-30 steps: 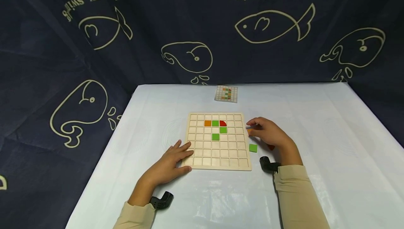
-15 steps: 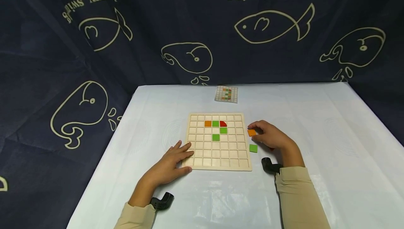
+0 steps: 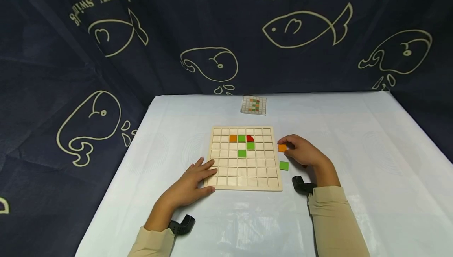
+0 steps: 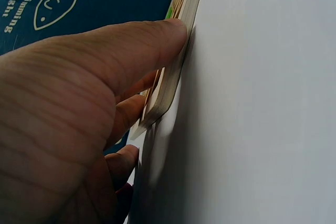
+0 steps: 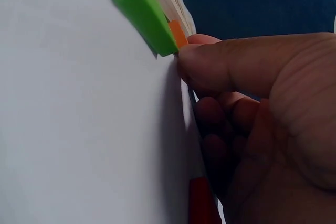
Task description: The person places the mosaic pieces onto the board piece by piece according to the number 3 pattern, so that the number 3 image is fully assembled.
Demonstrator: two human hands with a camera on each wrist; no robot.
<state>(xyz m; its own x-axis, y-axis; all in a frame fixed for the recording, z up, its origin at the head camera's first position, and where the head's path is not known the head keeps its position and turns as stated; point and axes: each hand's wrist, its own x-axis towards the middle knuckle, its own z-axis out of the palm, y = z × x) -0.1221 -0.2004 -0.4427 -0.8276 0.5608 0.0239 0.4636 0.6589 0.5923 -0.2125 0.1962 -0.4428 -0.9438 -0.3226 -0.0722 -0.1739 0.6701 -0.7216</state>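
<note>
A pale wooden grid board [image 3: 226, 178] lies on the table, several tiles seated in its upper cells: an orange square [image 3: 233, 138], green squares and a red quarter-round [image 3: 249, 138]. My left hand [image 3: 187, 186] rests with spread fingers on the board's lower left corner; in the left wrist view its thumb [image 4: 152, 45] touches the board's edge. Just right of the board, my right hand [image 3: 306, 152] pinches a loose orange square tile [image 3: 282, 148] between thumb and index finger. A green square tile [image 5: 142, 11] lies close to that hand, and a red piece [image 5: 202, 200] sits beneath it, mostly hidden.
Behind the board lies a small pattern card [image 3: 253, 105] printed with a coloured grid. The white-covered table [image 3: 170, 131] meets a dark blue curtain [image 3: 212, 21] with fish and whale drawings along its far edge.
The right hand has drawn back slightly and turned, so the orange tile, largely covered by its fingers before, now shows between them. The left hand and the tiles on the board stay put.
</note>
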